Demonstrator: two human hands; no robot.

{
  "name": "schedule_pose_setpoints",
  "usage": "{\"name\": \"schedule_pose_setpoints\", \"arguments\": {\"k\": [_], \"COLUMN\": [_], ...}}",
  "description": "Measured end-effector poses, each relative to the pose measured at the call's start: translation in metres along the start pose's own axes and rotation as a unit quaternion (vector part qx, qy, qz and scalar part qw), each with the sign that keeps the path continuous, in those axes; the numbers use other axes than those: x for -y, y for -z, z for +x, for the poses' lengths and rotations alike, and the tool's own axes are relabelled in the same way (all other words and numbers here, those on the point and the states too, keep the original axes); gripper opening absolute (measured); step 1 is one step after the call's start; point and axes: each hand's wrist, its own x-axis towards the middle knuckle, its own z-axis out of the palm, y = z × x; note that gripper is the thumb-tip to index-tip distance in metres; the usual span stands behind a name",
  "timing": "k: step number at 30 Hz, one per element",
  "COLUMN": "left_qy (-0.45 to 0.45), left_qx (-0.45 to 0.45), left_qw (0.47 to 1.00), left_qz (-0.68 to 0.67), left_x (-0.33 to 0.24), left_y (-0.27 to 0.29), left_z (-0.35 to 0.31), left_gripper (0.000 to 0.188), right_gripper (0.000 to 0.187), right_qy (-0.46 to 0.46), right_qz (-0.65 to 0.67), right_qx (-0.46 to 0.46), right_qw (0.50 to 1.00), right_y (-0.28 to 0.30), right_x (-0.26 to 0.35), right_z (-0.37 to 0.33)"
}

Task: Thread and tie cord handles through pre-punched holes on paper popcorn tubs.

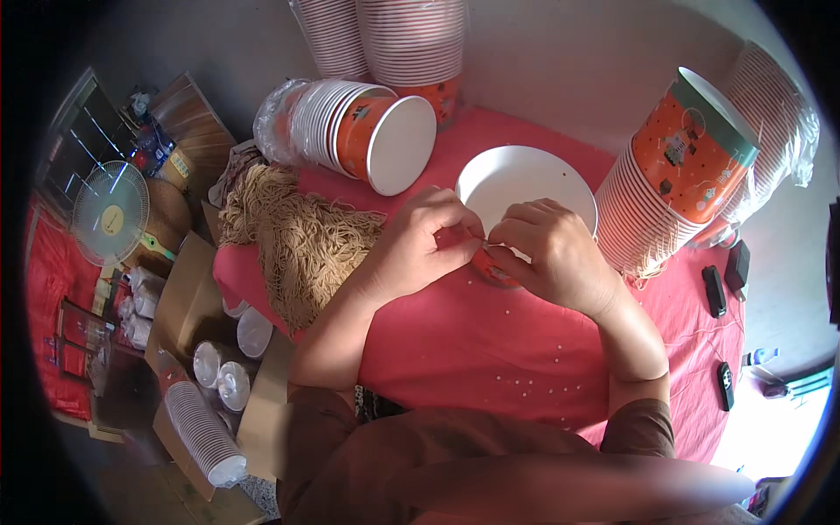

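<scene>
A large paper bucket [525, 171], white inside with an orange printed outer wall, stands mouth-up on the table in front of me. A small dark dot shows on its inner wall near the rim. My left hand [430, 241] is closed in a pinch at the bucket's near left edge. My right hand [556, 249] meets it there, fingers curled and pinched, hiding part of the near rim. Whatever lies between the fingertips is too small to make out. Left of my left hand lies a heap of tan cords [302, 241].
Nested orange buckets [682, 162] stand upside down at right, cord ends under them. More stacks [398, 144] lie and stand at the back left. Small white dots are scattered on the pink-red tablecloth [437, 350]. Black devices [715, 291] lie at right; an open carton [188, 306] stands at left.
</scene>
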Motion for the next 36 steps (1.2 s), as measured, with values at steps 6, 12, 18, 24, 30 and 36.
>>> {"name": "schedule_pose_setpoints", "arguments": {"k": [6, 12, 18, 24, 30, 36], "left_qy": [-0.008, -0.008, -0.024, -0.009, -0.013, -0.018], "left_qx": [-0.002, 0.003, 0.005, 0.004, 0.008, 0.007], "left_qw": [1.000, 1.000, 1.000, 1.000, 1.000, 1.000], "left_qz": [-0.001, 0.007, 0.008, 0.016, 0.017, 0.022], "left_x": [0.0006, -0.0011, 0.0008, -0.0021, -0.0007, -0.0007], "left_y": [0.0005, 0.0009, 0.0010, -0.0004, 0.0000, 0.0003], "left_z": [-0.0015, 0.0005, 0.0002, -0.0009, -0.0011, -0.0002], "left_gripper": [0.013, 0.014, 0.016, 0.016, 0.017, 0.015], "right_gripper": [0.014, 0.012, 0.013, 0.016, 0.017, 0.014], "right_qy": [-0.027, -0.041, -0.033, -0.008, 0.005, 0.002], "right_qz": [0.006, 0.000, -0.019, -0.034, -0.052, -0.041], "right_qx": [0.006, 0.001, 0.001, -0.012, -0.017, -0.023], "right_qw": [1.000, 0.999, 0.999, 0.999, 0.999, 0.999], "right_y": [-0.0034, -0.0086, -0.0082, -0.0071, -0.0063, -0.0047], "right_x": [0.0027, 0.0021, 0.0012, 0.0006, -0.0004, -0.0004], "right_z": [0.0007, 0.0011, 0.0019, 0.0031, 0.0040, 0.0043]}}
